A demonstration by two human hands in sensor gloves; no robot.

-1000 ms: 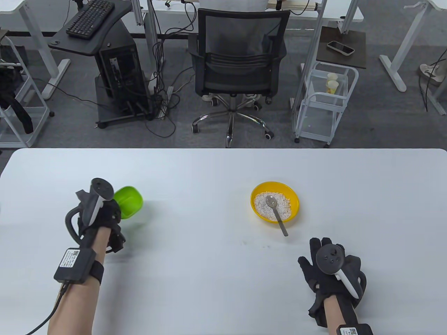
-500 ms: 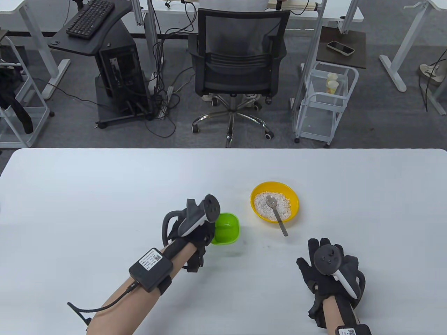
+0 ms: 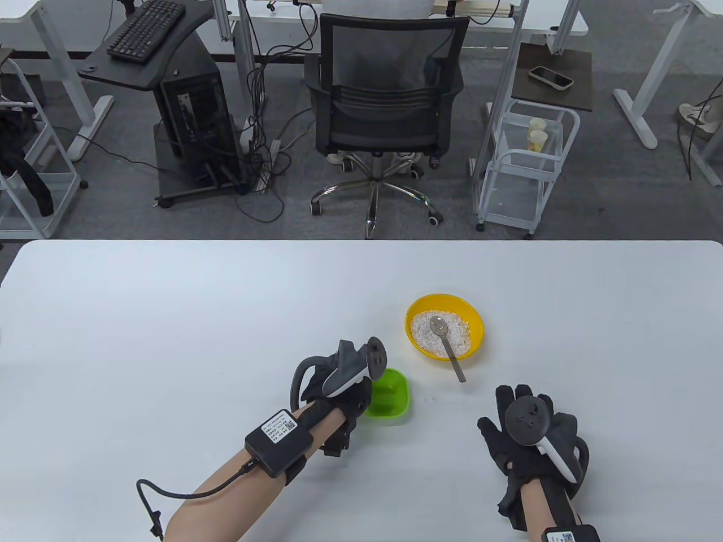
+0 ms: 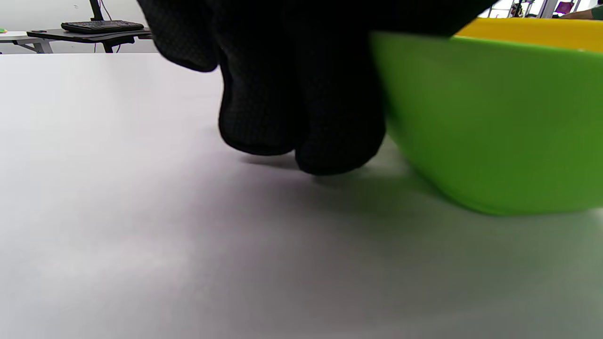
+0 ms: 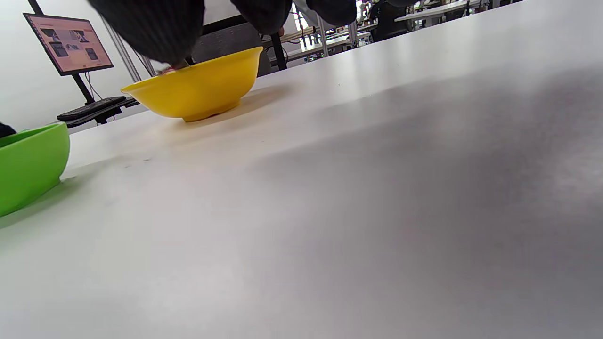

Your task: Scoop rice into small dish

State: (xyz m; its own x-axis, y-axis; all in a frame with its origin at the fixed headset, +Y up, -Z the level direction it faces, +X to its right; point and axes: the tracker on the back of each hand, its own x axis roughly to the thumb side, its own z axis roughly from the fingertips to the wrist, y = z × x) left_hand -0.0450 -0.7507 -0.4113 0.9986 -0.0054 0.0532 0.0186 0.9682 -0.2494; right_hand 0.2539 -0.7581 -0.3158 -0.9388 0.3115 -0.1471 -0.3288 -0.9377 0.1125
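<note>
Your left hand [image 3: 339, 395] grips the green dish [image 3: 390, 393] at its left side, and the dish sits on the desk [image 3: 169, 316] just in front-left of the yellow bowl [image 3: 475, 333]. The bowl holds rice [image 3: 421, 333], with a spoon [image 3: 448, 347] lying in it, handle over the near rim. Your right hand [image 3: 528, 446] lies flat on the desk near the spoon handle, fingers spread, holding nothing.
</note>
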